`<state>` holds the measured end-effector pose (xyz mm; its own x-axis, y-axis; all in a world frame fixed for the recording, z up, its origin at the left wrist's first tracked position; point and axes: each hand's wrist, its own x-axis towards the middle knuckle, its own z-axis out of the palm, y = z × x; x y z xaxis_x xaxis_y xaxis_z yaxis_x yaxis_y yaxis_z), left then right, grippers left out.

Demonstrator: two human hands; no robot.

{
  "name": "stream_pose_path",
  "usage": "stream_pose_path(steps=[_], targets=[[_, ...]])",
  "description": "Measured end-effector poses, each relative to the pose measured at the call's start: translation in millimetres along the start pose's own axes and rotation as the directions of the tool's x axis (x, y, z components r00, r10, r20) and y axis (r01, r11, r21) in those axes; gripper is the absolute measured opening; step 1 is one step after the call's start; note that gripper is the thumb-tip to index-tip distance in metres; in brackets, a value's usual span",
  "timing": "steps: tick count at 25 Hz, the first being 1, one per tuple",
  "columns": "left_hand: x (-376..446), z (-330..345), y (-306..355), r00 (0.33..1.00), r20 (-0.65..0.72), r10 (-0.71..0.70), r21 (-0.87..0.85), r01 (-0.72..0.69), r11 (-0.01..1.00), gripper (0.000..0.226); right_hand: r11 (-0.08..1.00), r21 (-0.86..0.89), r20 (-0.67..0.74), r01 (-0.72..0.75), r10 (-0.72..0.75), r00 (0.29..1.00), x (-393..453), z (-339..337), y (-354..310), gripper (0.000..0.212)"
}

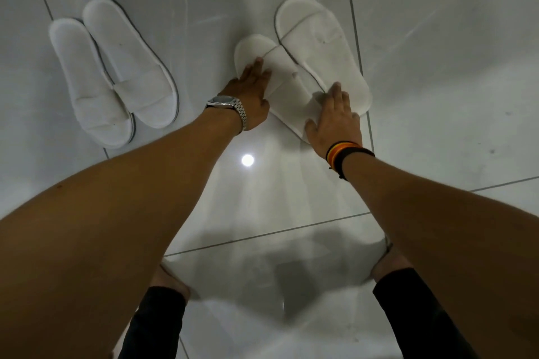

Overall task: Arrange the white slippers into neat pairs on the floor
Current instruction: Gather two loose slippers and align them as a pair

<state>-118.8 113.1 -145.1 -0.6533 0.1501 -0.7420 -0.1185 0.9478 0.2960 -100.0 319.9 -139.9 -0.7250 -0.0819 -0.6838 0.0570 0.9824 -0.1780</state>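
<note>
Two pairs of white slippers lie on the glossy grey tiled floor (437, 96). The left pair (113, 73) sits side by side, untouched. In the right pair, the nearer slipper (280, 73) lies against the farther slipper (318, 46), overlapping its edge a little. My left hand (250, 93), with a metal watch on the wrist, rests flat on the left side of the nearer slipper. My right hand (335, 116), with striped wristbands, presses flat on that slipper's near end, fingers spread.
Dark grout lines cross the tiles. A round ceiling-light reflection (248, 160) shines between my forearms. My bare feet and dark trouser legs (154, 323) show at the bottom edge, left and right.
</note>
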Motion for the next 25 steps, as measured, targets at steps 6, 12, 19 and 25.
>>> stream_pose_path(steps=[6,12,19,25], targets=[[22,-24,22,0.929,-0.311,0.201,0.222,-0.135,0.966,0.089,0.984,-0.059,-0.103,0.171,-0.176,0.979,-24,0,8,0.070],[60,-34,31,0.947,-0.042,0.319,0.584,-0.235,0.777,0.090,0.898,-0.360,0.024,0.254,-0.263,0.964,-18,20,25,0.078],[27,-2,76,0.978,-0.207,0.000,0.238,0.051,0.970,0.079,0.884,-0.457,-0.023,0.095,-0.118,0.993,43,-41,49,0.077],[10,11,81,0.951,-0.307,0.033,0.139,0.011,0.990,0.055,0.996,-0.060,-0.093,-0.066,0.061,0.994,2,-20,19,0.076]])
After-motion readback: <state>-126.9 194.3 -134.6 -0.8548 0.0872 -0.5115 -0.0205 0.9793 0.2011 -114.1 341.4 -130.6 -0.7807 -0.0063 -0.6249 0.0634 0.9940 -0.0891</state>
